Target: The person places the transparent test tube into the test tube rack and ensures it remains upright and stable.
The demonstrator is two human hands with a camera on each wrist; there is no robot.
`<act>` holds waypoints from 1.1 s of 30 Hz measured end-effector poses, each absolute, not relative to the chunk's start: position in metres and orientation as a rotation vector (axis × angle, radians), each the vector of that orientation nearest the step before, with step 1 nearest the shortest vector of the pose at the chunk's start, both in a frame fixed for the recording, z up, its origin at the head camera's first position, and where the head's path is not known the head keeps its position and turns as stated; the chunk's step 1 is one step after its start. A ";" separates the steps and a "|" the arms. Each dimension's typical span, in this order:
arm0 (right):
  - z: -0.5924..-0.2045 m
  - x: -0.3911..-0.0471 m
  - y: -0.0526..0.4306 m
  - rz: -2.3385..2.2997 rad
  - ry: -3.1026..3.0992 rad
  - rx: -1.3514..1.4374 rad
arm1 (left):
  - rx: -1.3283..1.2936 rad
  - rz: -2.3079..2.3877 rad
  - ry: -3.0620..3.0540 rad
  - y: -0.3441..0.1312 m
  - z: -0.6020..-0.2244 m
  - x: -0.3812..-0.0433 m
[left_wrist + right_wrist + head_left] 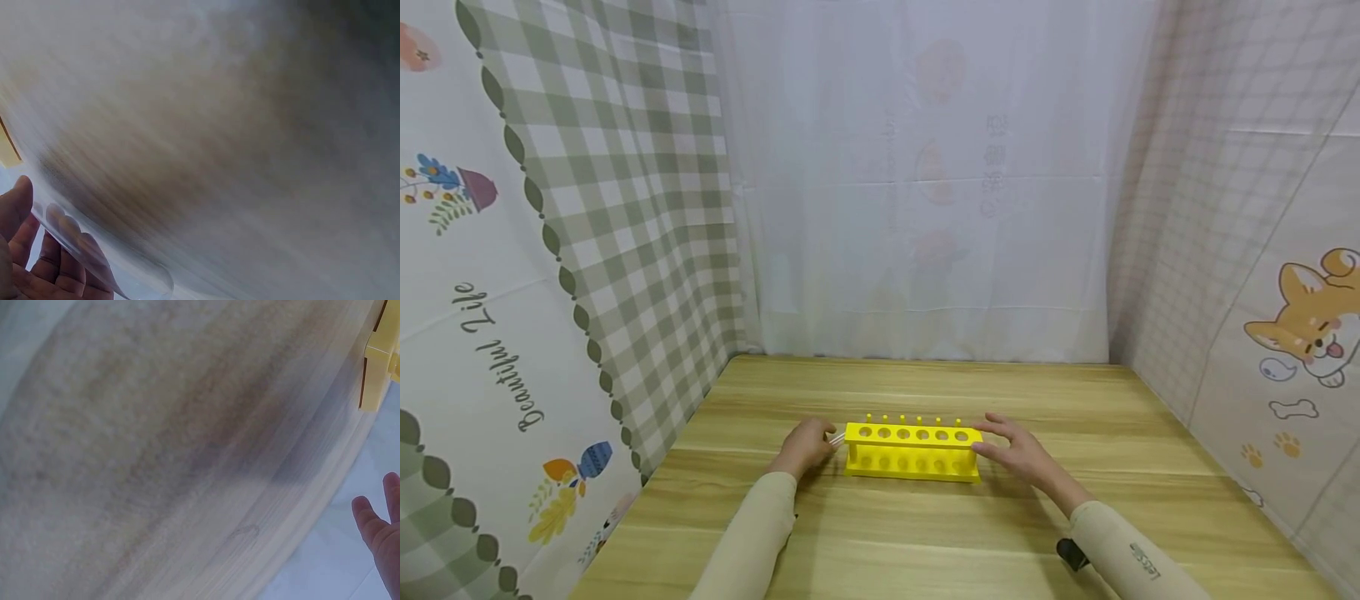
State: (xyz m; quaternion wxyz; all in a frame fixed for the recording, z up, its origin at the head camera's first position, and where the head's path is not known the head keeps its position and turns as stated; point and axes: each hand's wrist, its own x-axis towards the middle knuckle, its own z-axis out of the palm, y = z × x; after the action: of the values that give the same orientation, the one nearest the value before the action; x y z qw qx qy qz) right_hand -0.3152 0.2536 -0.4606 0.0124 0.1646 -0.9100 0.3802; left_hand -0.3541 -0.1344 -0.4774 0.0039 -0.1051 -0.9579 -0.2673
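Note:
A yellow test tube rack [912, 476] with a row of holes and short pegs stands upright on the table. At its left end my left hand [805, 446] holds a clear test tube [838, 438], which points toward the rack. The left wrist view shows the transparent test tube [140, 281] with its rounded end, the fingers [47, 265] lying along it. My right hand [1018, 452] is at the rack's right end, thumb and fingers spread; whether they touch the rack I cannot tell. In the right wrist view its fingertips [364, 506] hold nothing.
The wooden table [880, 533] reaches back to a white curtain [925, 250]. A checked cloth [647, 208] hangs at the left and a printed cloth [1217, 333] at the right. Under the right forearm is a small black object [1071, 553].

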 end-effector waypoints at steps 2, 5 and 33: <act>-0.461 -0.315 0.253 1.185 -2.840 0.510 | -0.329 -0.833 -3.010 -0.134 -0.477 -0.354; -0.461 -0.315 0.253 1.178 -2.842 0.510 | -0.335 -0.825 -3.019 -0.134 -0.476 -0.354; -0.458 -0.313 0.253 1.149 -2.835 0.514 | -0.225 -1.181 -2.701 -0.159 -0.442 -0.358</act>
State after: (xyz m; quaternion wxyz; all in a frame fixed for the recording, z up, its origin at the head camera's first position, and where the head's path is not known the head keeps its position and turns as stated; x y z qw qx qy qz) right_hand -0.3127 0.2528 -0.4584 0.0197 0.1657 -0.9138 0.3703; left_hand -0.3582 -0.1593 -0.4420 0.0922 -0.0759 -0.9097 -0.3977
